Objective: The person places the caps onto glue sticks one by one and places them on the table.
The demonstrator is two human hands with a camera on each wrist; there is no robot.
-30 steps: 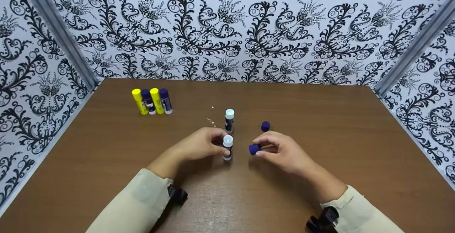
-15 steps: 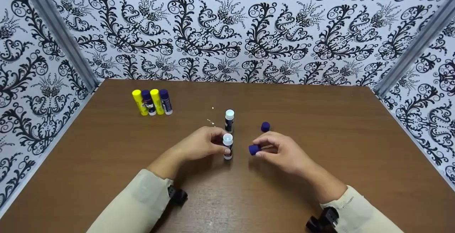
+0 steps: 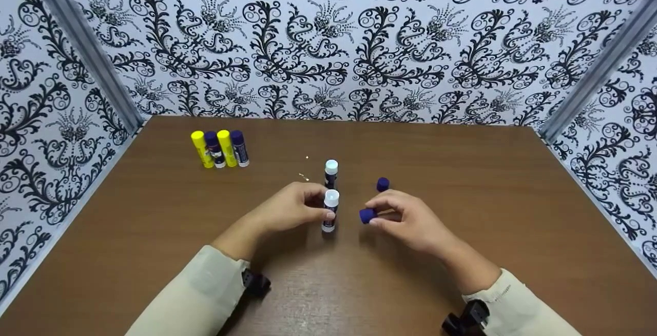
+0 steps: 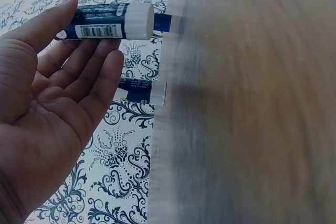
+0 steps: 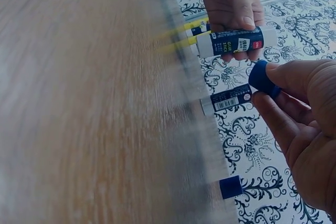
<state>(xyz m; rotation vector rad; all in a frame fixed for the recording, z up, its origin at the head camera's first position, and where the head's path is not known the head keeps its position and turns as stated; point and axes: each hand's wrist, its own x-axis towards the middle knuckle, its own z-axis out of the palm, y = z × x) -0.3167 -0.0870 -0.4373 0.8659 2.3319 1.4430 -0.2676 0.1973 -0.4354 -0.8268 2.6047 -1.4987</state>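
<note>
My left hand (image 3: 295, 206) pinches an uncapped dark blue glue stick (image 3: 330, 216) between thumb and fingers. Its white top faces up, leaning slightly right. Whether its base touches the table is unclear. In the right wrist view the label of this glue stick (image 5: 231, 43) reads "glue stick". My right hand (image 3: 410, 218) pinches a dark blue cap (image 3: 367, 216), just right of the held stick and apart from it. A second uncapped glue stick (image 3: 331, 168) stands upright behind the left hand, its lower part partly hidden. Another blue cap (image 3: 383, 184) rests on the table beyond the right fingers.
At the back left, two yellow glue sticks (image 3: 226, 147) and two dark blue capped ones (image 3: 239, 148) stand in a row on the brown table (image 3: 462, 161). Small pale crumbs (image 3: 304, 177) lie left of the standing stick. Patterned walls (image 3: 328, 43) enclose the back and sides.
The glue stick in my left hand has tipped slightly, its top shifting a little to the right. My right hand and its cap have stayed nearly still.
</note>
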